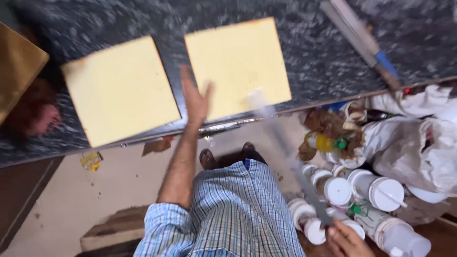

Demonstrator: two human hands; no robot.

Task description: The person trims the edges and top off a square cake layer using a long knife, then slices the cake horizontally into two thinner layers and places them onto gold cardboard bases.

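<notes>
Left hand (195,97) open between two yellow boards (121,90), right hand (345,240) gripping a long blurred blade (285,147).

Workshop or small craft workspace, rough and cluttered. Dark speckled stone worktop (333,57) carries two yellow square boards (121,90) laid side by side, long flat tools (362,38) with blue grip at far edge. Beside worktop, heap of white lidded plastic jars (376,190), yellow bottle (323,142), crumpled white plastic sacks (419,143), brown scraps. Bare pale floor (95,190) with litter; low wooden step (114,231); brown cardboard box (16,66) at worktop corner
</notes>
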